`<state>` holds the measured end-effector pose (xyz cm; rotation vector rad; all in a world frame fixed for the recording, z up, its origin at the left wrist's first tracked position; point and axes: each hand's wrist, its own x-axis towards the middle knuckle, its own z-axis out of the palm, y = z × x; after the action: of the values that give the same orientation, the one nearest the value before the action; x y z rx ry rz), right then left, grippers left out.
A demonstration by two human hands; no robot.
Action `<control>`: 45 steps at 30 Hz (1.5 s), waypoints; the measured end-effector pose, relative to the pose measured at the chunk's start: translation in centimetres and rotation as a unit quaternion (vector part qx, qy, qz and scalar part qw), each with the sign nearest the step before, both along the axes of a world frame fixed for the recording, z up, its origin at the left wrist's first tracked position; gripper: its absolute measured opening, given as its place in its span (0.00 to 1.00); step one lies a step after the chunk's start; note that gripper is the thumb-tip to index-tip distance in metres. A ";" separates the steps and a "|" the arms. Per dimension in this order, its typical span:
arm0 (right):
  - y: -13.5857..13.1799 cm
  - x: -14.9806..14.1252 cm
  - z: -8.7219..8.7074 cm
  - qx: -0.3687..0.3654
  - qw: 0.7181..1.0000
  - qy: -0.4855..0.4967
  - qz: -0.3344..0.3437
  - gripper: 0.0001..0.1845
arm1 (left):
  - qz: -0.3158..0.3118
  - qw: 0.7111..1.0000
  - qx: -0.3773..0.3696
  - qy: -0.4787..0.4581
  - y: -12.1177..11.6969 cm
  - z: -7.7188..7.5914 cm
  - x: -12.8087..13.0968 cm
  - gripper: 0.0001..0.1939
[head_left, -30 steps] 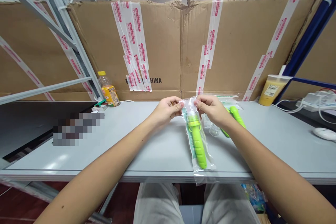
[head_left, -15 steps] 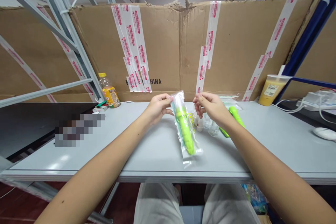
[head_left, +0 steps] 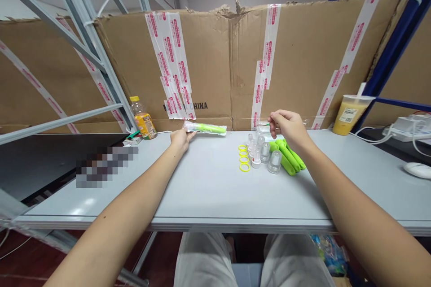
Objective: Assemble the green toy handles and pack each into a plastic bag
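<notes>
My left hand (head_left: 181, 140), over the back left of the table, grips one end of a clear plastic packet (head_left: 220, 131) with a long bright green plastic piece (head_left: 206, 128) inside. The packet points to the right, nearly level. My right hand (head_left: 288, 128) hovers farther right with fingers curled and pinched; what they hold, if anything, cannot be made out. Clear plastic film (head_left: 264, 129) shows just left of and behind it. Below lie several loose green tube-like pieces (head_left: 286, 159), clear plastic cups (head_left: 275, 162), small clear-and-white pieces (head_left: 256, 158) and a row of yellow rings (head_left: 244, 167).
A cardboard wall (head_left: 215, 63) closes off the back of the grey table (head_left: 202, 188). A yellow-capped bottle (head_left: 144, 121) stands at the back left. At the right are a drink cup with a straw (head_left: 350, 114), white power adapters (head_left: 404, 128) and a computer mouse (head_left: 417, 170).
My left hand has carried the packet back and left, turning it from upright to nearly level. My right hand has moved right, away from it. The rings and cups are now uncovered.
</notes>
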<state>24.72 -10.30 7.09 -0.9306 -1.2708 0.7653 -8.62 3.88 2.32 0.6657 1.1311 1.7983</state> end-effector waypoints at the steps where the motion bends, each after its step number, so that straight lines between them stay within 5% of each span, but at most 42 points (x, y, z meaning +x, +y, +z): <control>1: 0.1 0.2 0.0 0.001 1.000 -0.003 -0.001 0.14 | 0.002 1.000 -0.008 0.001 0.3 -0.3 0.2 0.11; 10: 1.7 3.6 -1.4 0.007 0.999 -0.038 -0.007 0.16 | 0.022 0.993 -0.086 0.078 2.9 -0.9 1.0 0.19; 18: 1.4 5.5 -1.9 0.069 0.989 -0.108 -0.073 0.13 | 0.044 0.944 -0.052 0.322 2.3 -1.7 1.1 0.16; 24: 2.1 8.5 -2.4 0.068 0.970 -0.165 -0.166 0.13 | 0.036 0.857 0.033 0.513 0.7 -1.1 2.0 0.17; 29: 2.7 10.0 -3.4 0.042 0.952 -0.229 -0.199 0.13 | 0.028 0.634 0.131 0.762 0.7 -1.7 3.2 0.29; 33: 2.6 9.5 -3.9 0.034 0.939 -0.282 -0.195 0.14 | 0.009 0.538 0.091 0.838 1.5 -2.0 3.4 0.31; 37: 2.5 9.2 -4.0 0.033 0.935 -0.299 -0.189 0.15 | -0.006 0.491 0.062 0.869 2.0 -1.6 3.4 0.20; 45: 2.6 9.0 -4.2 0.013 0.934 -0.318 -0.165 0.15 | -0.029 0.484 0.064 0.872 2.1 -1.4 3.8 0.13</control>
<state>33.70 -7.65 2.84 -1.3928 -1.6115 0.1731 -4.85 6.01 0.91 2.8599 1.9669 0.4747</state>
